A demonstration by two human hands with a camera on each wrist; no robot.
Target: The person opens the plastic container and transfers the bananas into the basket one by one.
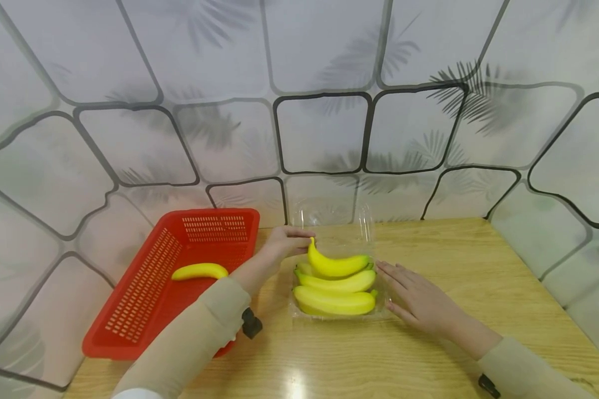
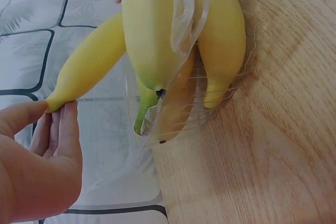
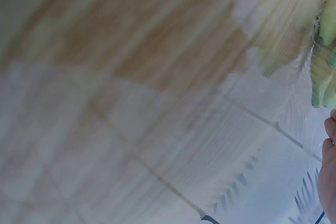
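Observation:
In the head view, several yellow bananas lie in a clear plastic clamshell box (image 1: 329,317) whose lid stands raised at the back. My left hand (image 1: 285,244) pinches one end of the rearmost banana (image 1: 336,267) between thumb and fingertips. The left wrist view shows that banana (image 2: 92,64) slanting up from the left hand (image 2: 47,156) beside the others in the box. Fingers extended, my right hand (image 1: 424,302) is at the box's right side; whether it touches the box I cannot tell. Only the right hand's edge (image 3: 328,166) appears in the right wrist view.
A red perforated plastic basket (image 1: 145,299) stands on the left of the wooden table (image 1: 454,260), with a single banana (image 1: 199,271) in it, partly behind my left arm. A patterned wall (image 1: 324,133) rises behind the table and along both sides.

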